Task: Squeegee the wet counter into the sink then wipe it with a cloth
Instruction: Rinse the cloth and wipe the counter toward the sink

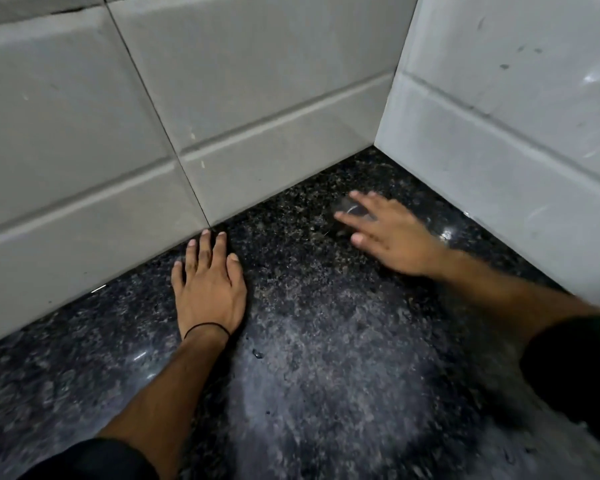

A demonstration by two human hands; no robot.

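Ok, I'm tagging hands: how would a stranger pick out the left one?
On the dark speckled counter, follow the foot of the tiled back wall. The left hand lies flat there, fingers straight, tips by the tile. Unlike the blurred right hand nearer the corner, it has a thin black band round its wrist.

No writing, label, brand or number could be read anywhere. The wall tiles (257, 81) and the speckled counter (326, 375) carried no lettering at all.
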